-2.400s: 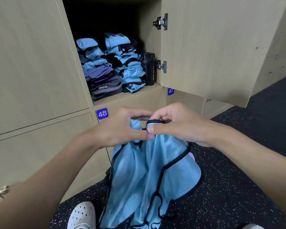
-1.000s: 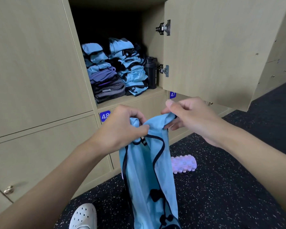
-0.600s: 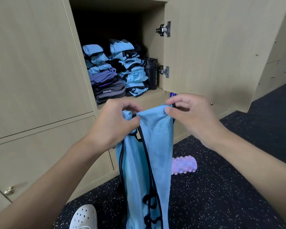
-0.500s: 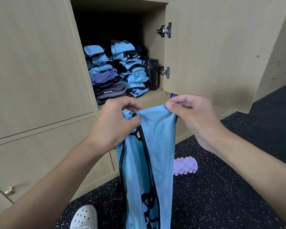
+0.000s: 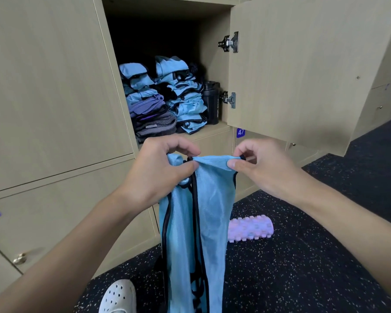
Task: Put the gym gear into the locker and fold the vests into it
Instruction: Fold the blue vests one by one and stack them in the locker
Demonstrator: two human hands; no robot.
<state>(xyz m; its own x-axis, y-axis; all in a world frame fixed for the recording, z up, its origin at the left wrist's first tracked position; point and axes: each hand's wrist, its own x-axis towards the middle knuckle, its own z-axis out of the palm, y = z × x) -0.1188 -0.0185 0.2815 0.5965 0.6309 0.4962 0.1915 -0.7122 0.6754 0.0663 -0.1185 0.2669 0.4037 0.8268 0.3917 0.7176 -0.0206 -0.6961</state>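
Observation:
A light blue mesh vest (image 5: 212,206) with black trim hangs lengthwise in front of me, folded narrow. My left hand (image 5: 158,172) grips its top left corner, bunched in the fingers. My right hand (image 5: 260,163) pinches the top right corner between thumb and fingers. The top edge stretches flat between both hands. Behind them, the open locker (image 5: 212,129) holds two stacks of folded blue vests (image 5: 185,98), darker folded clothes (image 5: 154,123) and a black bottle (image 5: 212,102).
The locker door (image 5: 303,71) stands open to the right. A pink ridged foam roller (image 5: 251,228) lies on the dark speckled floor near the lower lockers. My white perforated shoe (image 5: 120,297) shows at the bottom. Shut lockers fill the left side.
The vest went from spread wide to folded narrow and was lifted higher. My hands have moved apart, pulling its top edge taut.

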